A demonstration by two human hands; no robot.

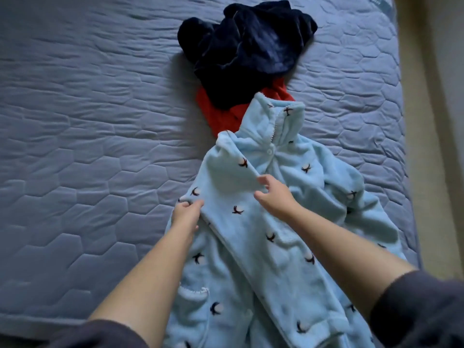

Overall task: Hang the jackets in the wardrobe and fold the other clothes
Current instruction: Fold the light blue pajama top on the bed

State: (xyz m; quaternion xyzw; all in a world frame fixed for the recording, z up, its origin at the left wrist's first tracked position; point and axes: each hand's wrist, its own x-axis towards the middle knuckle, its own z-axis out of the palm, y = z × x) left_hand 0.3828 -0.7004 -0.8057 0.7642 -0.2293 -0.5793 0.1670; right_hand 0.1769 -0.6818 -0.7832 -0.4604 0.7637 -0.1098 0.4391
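Robe [263, 234] on mattress [75, 121], pile [246, 46] behind

Single head-worn wide-angle view, facing forward and steeply down onto the quilted mattress [88, 146], close above the light-blue fleece robe [251, 247], left hand [187, 212] and right hand [275, 194] at mid-frame, beige strip [431, 121] past the bed's right edge.

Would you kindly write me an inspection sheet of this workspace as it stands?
Surface: quilted grey-blue mattress, lightly wrinkled.
Job's things: light blue fleece garment laid out, collar at the far end; navy garment crumpled, lying on red garment.
Clutter: nothing seen.
Grippers: left hand pinches an edge of the fleece; right hand grips a fold of it.
Cables: nothing seen.
Surroundings: beige strip beside the mattress, at the right of the view.
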